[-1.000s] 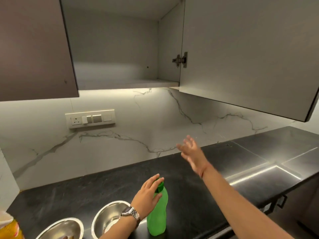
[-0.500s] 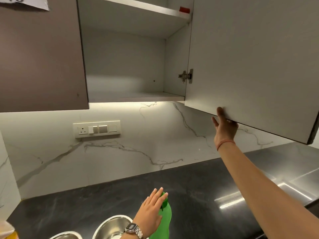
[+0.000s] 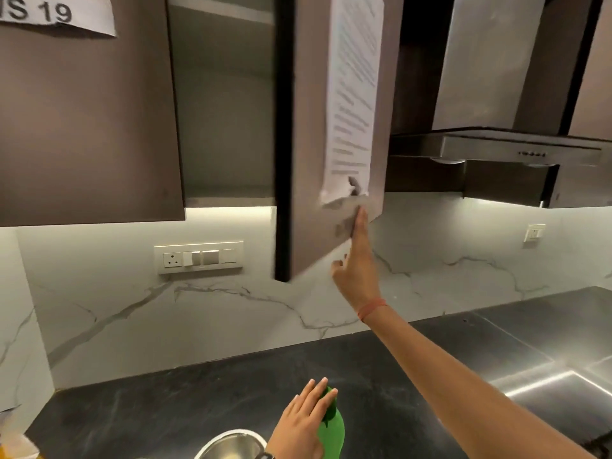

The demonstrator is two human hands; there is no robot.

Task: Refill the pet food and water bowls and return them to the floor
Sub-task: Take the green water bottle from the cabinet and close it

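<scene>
A green plastic water bottle [image 3: 333,432] stands on the black countertop [image 3: 165,402] at the bottom middle. My left hand [image 3: 303,422] rests on its top and shoulder, fingers spread over the cap. Just left of it, the rim of a steel bowl [image 3: 231,442] shows at the bottom edge. My right hand [image 3: 356,270] is raised, fingertips pressed flat against the outer face of a brown wall-cabinet door [image 3: 334,134] that stands partly swung toward the cabinet. A printed paper sheet is taped to that door.
The open cabinet [image 3: 225,104] behind the door shows bare shelves. A switch panel [image 3: 198,257] sits on the marble backsplash. A steel chimney hood [image 3: 503,150] hangs at the right above a steel hob surface [image 3: 546,359]. A yellow packet corner [image 3: 16,448] shows bottom left.
My right hand rose from over the counter to the cabinet door's lower edge and has swung the door leftward toward closing. The view tilted up; one bowl dropped out of frame.
</scene>
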